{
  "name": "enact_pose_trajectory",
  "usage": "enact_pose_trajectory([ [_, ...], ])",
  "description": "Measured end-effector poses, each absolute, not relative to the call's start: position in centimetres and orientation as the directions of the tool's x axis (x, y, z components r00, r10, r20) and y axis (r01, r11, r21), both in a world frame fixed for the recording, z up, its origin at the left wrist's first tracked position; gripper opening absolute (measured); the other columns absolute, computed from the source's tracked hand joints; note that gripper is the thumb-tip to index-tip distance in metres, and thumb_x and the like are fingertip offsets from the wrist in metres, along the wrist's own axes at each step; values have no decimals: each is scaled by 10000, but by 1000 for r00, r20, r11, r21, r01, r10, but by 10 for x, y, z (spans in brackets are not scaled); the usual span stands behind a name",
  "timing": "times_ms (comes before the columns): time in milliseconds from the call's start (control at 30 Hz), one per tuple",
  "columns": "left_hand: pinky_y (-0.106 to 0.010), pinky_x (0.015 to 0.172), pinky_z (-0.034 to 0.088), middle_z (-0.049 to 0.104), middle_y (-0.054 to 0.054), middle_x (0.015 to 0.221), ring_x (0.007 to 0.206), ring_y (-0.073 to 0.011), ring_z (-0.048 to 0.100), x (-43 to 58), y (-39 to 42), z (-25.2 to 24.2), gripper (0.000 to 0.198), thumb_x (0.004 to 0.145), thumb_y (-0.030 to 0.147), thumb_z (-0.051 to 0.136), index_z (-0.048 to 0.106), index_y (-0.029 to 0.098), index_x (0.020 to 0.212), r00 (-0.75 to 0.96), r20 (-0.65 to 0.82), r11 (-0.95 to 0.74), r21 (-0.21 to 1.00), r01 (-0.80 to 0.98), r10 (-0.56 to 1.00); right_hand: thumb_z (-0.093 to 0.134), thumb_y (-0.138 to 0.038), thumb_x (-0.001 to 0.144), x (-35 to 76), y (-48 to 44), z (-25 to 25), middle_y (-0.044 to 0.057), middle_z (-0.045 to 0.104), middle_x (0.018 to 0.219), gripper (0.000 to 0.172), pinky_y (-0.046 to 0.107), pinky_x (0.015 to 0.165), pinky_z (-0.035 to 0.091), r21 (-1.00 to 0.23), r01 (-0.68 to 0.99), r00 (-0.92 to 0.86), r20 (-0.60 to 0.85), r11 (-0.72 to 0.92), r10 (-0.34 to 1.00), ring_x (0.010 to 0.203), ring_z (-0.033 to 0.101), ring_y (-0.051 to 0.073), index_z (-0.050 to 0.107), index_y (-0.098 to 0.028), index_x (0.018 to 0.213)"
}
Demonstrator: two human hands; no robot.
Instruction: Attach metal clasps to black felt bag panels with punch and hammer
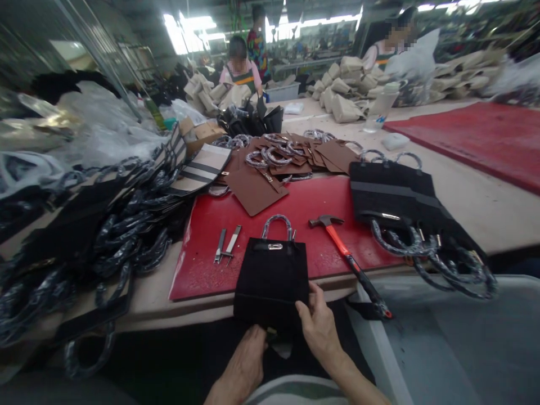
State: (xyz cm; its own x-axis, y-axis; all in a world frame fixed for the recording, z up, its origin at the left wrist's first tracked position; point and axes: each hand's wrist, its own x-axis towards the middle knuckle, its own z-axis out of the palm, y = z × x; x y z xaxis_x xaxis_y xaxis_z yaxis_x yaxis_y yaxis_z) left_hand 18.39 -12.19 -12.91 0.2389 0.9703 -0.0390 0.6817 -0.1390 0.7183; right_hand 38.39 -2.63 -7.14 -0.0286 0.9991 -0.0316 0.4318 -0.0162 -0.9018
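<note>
Head view: nearest, the left hand [248, 354] is set at the lower edge of a black bag piece [272, 275], fingers bunched together; whether anything is pinched there cannot be told, as the fingertips are hidden. The lower right edge is pinched between thumb and fingers of the right hand [318, 326]. The black bag piece is laid partly on a red mat [189, 284], its bottom brought past the near edge of the surface [476, 208]. A plastic-wrapped handle [278, 219] and a metal plate [275, 246] are already fitted; the bottom seems unfinished, though what is left there is lost in shadow. Beyond, two metal tools [220, 244] and a hammer [337, 239] are laid unheld. Farther off, brown panels [255, 191] with wrapped handles are heaped, their number hard to make out. The left-hand pile [84, 211] is cut off by the frame, and the co-workers [240, 73] behind are blurred.
</note>
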Motion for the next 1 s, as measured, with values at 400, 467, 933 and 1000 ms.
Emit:
enact_pose_trajectory([
  [400,-346,862,546,688,-35,877,856,-185,700,177,-62,-4,184,984,347,482,538,203,1085,-251,-35,43,999,27,967,700,-367,854,370,31,9,216,510,1382,598,528,1027,404,-254,913,-262,240,321,935,1243,485,382,521,-102,1359],
  [467,-368,874,558,710,-19,853,865,-197,717,178,-33,4,352,920,383,603,497,216,1211,-321,-100,24,972,-232,942,706,-403,845,361,41,-2,182,419,1497,656,569,1123,305,-301,851,-371,235,430,899,1383,342,388,502,-129,1405],
  [933,-317,857,559,720,-62,948,865,-161,692,169,64,-9,154,916,302,592,644,162,951,-280,163,-111,975,192,946,839,-356,692,381,59,-17,120,459,1478,770,584,1183,212,-519,558,-683,156,648,713,1444,271,343,539,-197,1383],
  [1000,-324,856,556,714,-54,930,852,-160,687,169,66,-15,143,931,294,564,626,167,955,-273,165,-104,969,226,948,823,-336,708,379,58,-18,115,478,1457,737,579,1182,220,-537,555,-659,182,635,730,1438,280,336,539,-191,1372],
])
